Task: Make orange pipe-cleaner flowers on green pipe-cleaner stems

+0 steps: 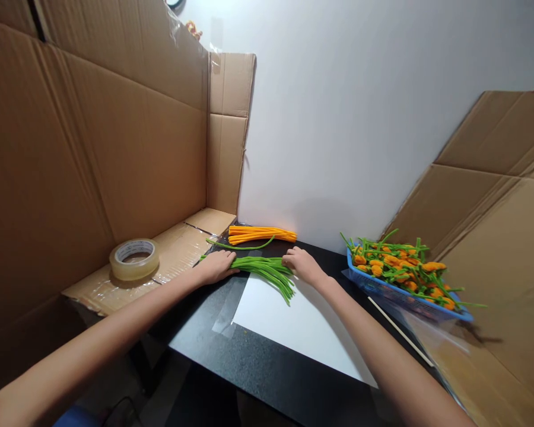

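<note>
A bundle of green fuzzy stems (267, 270) lies across the back of the black table, partly over a white sheet (293, 323). My left hand (217, 265) is closed around the bundle's left end. At its right end, my right hand (301, 264) has its fingers bent together on some of the stems, while others fan out toward the front. Behind the bundle lies a single green stem (244, 247), and behind that a bunch of orange stems (262, 234) against the wall.
A blue basket (409, 302) of orange and green fuzzy pieces stands at the right. In front of it lies a thin pale stick (400, 331). A tape roll (134, 260) rests on cardboard at the left. Cardboard panels (137, 130) rise on both sides.
</note>
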The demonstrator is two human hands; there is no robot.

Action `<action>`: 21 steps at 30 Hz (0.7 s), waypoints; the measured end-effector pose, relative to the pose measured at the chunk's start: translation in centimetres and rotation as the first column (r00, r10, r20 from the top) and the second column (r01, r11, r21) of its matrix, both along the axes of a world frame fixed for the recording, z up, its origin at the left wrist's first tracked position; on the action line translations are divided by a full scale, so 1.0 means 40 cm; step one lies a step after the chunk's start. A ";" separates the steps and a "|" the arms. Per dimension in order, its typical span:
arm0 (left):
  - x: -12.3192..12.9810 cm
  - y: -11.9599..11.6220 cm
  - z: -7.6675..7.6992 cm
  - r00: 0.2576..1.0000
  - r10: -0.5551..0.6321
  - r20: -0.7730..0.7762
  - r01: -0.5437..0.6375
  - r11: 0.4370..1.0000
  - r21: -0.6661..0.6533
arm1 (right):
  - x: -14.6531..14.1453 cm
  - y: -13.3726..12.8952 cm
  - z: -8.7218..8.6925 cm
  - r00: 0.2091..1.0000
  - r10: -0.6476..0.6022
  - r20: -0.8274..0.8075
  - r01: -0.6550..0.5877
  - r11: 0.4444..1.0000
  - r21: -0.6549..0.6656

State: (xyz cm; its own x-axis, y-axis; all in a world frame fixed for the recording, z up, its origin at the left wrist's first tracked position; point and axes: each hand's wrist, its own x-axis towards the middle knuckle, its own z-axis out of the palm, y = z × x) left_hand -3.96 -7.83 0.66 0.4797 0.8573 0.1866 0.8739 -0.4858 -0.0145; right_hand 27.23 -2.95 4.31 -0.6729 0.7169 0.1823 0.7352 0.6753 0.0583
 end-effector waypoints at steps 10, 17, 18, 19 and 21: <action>0.036 0.000 0.029 0.995 -0.057 -0.080 0.062 0.996 0.066 | -0.150 -0.072 0.048 0.990 0.072 -0.120 -0.072 0.997 0.005; 0.040 -0.017 0.065 0.986 -0.083 -0.146 0.098 0.991 0.096 | -0.172 -0.097 0.005 0.990 -0.097 0.106 0.098 0.995 0.003; 0.038 -0.017 0.067 0.984 -0.092 -0.155 0.107 0.990 0.094 | -0.166 -0.096 0.002 0.989 -0.096 0.113 0.095 0.995 0.016; 0.037 -0.014 0.068 0.982 -0.099 -0.162 0.115 0.989 0.091 | -0.159 -0.095 -0.001 0.988 -0.097 0.123 0.094 0.995 0.027; 0.033 -0.002 0.067 0.980 -0.104 -0.172 0.120 0.989 0.086 | -0.148 -0.085 -0.003 0.984 -0.105 0.142 0.099 0.994 0.044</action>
